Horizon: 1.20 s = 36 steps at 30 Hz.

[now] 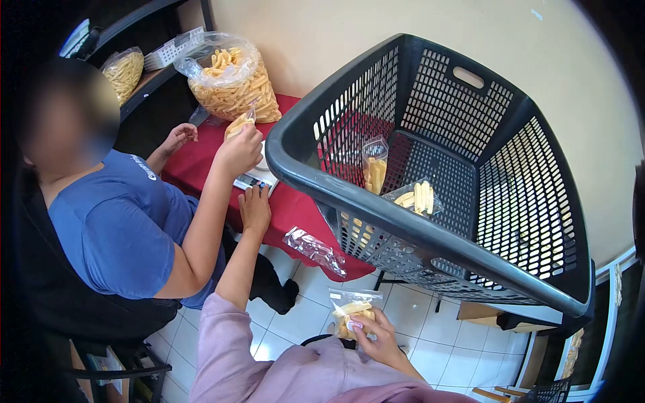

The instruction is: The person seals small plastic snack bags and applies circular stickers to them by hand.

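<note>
The right hand has its fingers closed around a small clear plastic zip bag of pale yellow stick-shaped pieces, held low before the body, beyond the edge of the red-clothed desk. The left hand, its fingers extended and holding nothing, is at the front of a flat white scale, near the large black perforated plastic basket, while a co-worker's hand pinches another filled clear bag above.

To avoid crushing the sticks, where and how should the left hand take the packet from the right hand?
Probably pinch the packet by its clear upper-left corner, coming from the left: the sticks sit lower and the right hand grips its right side.
</note>
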Tool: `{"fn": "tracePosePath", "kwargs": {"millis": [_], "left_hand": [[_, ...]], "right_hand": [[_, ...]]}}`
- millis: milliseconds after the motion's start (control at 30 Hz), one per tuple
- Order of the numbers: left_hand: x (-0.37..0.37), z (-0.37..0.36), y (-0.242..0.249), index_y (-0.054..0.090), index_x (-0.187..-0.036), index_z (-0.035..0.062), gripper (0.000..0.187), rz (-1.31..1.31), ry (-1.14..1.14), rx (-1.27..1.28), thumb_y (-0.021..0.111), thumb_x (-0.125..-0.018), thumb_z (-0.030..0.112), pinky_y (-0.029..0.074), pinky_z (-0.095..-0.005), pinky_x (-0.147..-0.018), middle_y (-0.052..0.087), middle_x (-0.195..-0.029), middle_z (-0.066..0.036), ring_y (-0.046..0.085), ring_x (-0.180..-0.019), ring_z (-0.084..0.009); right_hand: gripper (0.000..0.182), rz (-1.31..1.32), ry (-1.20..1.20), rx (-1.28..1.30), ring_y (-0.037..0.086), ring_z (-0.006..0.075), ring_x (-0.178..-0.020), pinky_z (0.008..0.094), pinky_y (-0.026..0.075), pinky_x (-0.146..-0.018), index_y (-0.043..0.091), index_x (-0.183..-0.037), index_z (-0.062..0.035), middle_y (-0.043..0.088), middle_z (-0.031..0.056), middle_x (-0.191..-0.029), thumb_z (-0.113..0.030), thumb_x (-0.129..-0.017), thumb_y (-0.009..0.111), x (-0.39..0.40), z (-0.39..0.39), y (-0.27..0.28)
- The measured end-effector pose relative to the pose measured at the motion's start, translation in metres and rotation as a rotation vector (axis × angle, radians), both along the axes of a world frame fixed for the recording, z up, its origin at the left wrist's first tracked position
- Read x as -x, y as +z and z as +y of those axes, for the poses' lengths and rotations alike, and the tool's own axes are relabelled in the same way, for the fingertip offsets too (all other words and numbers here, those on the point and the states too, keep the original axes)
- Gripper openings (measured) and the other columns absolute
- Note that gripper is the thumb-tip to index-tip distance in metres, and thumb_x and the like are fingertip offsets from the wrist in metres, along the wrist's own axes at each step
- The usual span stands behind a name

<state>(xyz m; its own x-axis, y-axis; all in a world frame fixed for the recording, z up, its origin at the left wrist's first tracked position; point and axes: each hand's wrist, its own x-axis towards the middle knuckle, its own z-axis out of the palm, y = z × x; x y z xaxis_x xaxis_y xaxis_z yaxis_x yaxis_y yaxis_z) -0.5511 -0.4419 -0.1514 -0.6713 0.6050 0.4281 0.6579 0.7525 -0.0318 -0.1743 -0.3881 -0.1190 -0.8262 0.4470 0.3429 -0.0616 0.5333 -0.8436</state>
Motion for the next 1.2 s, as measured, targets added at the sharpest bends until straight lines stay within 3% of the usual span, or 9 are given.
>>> {"fn": "tracePosePath", "kwargs": {"millis": [333,1200], "left_hand": [[-0.002,0.0,-0.001,0.049,-0.109,0.0136,0.038,-0.083,0.006,-0.131,0.054,-0.072,0.011,0.032,-0.0374,-0.078,0.047,-0.094,-0.005,0.043,-0.094,-0.0211],[-0.004,0.0,-0.004,0.05,-0.11,0.0147,0.04,-0.008,0.087,-0.148,0.054,-0.071,0.012,0.033,-0.0376,-0.075,0.047,-0.093,-0.006,0.043,-0.091,-0.0224]], "right_hand": [[0.023,0.017,-0.002,-0.012,0.056,0.0295,-0.081,0.0309,0.047,-0.065,0.059,-0.097,-0.006,0.051,0.019,-0.096,-0.004,-0.074,0.058,-0.001,0.002,-0.004],[0.024,-0.005,-0.019,-0.008,0.056,0.028,-0.08,0.0303,0.046,-0.066,0.059,-0.098,-0.0068,0.052,0.0177,-0.095,-0.003,-0.074,0.057,-0.007,0.004,0.0]]}}
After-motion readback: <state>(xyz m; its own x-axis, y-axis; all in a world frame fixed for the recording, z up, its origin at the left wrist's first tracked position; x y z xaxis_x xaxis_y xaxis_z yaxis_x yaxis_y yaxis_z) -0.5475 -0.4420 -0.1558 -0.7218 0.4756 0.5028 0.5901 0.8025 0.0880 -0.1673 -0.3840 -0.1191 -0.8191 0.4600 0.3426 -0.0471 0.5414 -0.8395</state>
